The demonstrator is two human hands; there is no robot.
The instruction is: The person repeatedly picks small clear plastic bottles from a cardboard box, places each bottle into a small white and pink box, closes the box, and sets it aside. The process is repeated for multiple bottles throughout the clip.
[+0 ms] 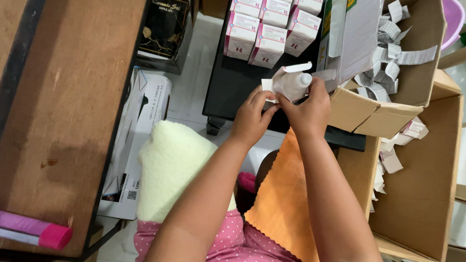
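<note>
Head: hands (2) (285, 108) hold bottle (290, 84).

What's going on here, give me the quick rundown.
A person seated in a pink dotted top holds a small white plastic bottle up in front of them with both hands. The right hand grips the bottle's body, while the left hand pinches a small white paper slip at its side. Just beyond, pink-and-white cartons are stacked on a black table. To the right, an open brown cardboard box holds folded white paper leaflets. An orange cloth lies over the lap.
</note>
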